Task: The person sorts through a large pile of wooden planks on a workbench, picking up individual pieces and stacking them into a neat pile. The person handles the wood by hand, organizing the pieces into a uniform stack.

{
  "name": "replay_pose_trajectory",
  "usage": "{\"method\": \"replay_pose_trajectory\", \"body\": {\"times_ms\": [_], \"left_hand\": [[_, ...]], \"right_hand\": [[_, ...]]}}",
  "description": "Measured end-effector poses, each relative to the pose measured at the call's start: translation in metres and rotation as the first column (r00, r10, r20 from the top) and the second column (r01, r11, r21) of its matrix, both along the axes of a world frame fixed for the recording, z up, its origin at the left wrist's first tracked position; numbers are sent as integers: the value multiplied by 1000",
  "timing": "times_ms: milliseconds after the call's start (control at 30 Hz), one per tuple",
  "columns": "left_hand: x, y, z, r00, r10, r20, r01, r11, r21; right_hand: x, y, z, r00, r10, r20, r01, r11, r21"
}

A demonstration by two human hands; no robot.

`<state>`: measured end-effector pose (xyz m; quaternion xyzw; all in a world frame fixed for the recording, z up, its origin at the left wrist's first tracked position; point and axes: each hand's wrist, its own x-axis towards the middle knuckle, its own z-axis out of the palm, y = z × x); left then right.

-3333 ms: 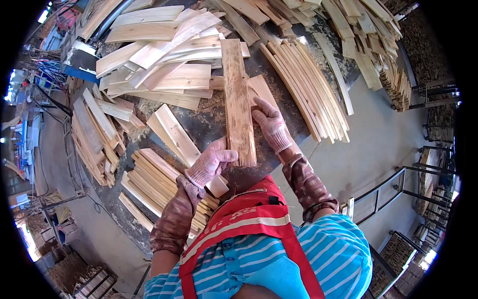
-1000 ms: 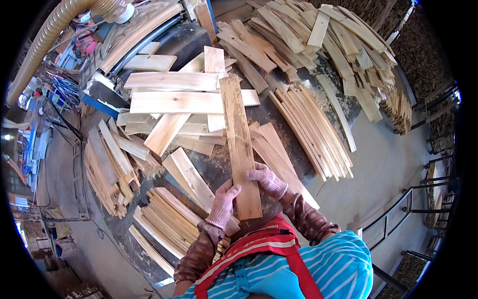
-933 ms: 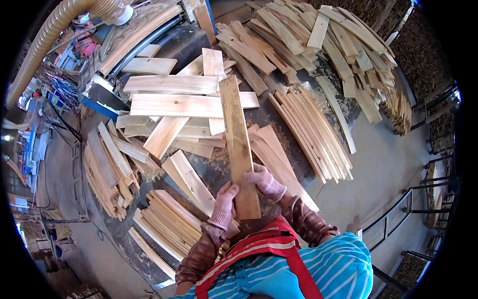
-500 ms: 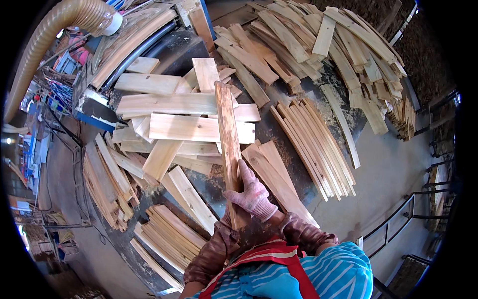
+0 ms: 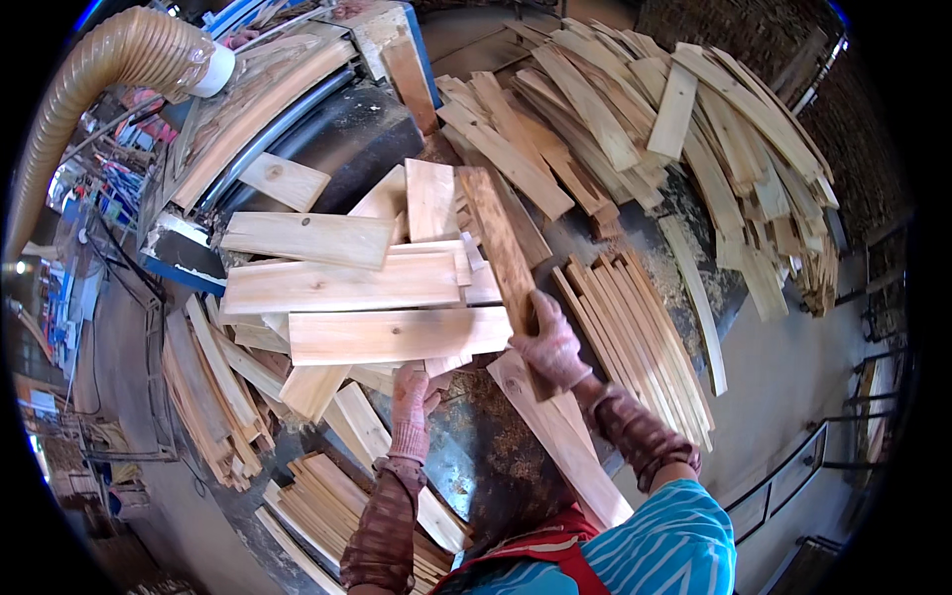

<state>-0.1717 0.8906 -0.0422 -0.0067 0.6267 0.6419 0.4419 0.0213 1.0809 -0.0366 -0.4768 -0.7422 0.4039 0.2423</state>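
Note:
My right hand, in a pinkish work glove, is closed around the near part of a narrow board with a rough brown face. That board points away from me and leans slightly left, held above the right side of a heap of pale boards. My left hand, gloved alike, is off the brown board. It reaches to the near edge of the heap, just below a pale board with a knot. Its fingers are apart; whether they touch the wood I cannot tell.
Right of the heap lies a row of narrow strips, with a large stack of boards beyond. More strips lie near left. A machine with a dark roller and a ribbed hose stand far left. A metal rail runs at right.
My right hand has carried the brown board to the right. My left hand has come away from its near end and moved left to the heap's edge.

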Motion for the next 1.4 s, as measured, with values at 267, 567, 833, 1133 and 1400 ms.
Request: {"method": "replay_pose_trajectory", "body": {"times_ms": [267, 567, 833, 1133, 1400], "left_hand": [[-29, 10, -30, 965, 139, 222, -143, 990, 4], [-30, -10, -15, 970, 242, 35, -244, 964, 101], [-55, -60, 24, 896, 361, -256, -336, 932, 137], [-60, -1, 1, 901, 398, -174, -371, 914, 166], [-71, -50, 33, 905, 413, -99, -372, 883, 286]], "right_hand": [[-102, 149, 10, 980, 59, 189, -76, 994, 82], [-154, 205, -46, 997, 24, -73, -14, 991, 132], [-133, 133, 4, 921, 81, -381, 48, 948, 315], [-251, 55, 81, 920, 266, 287, -386, 740, 551], [-248, 18, 74, 823, 453, 342, -550, 786, 283]]}}
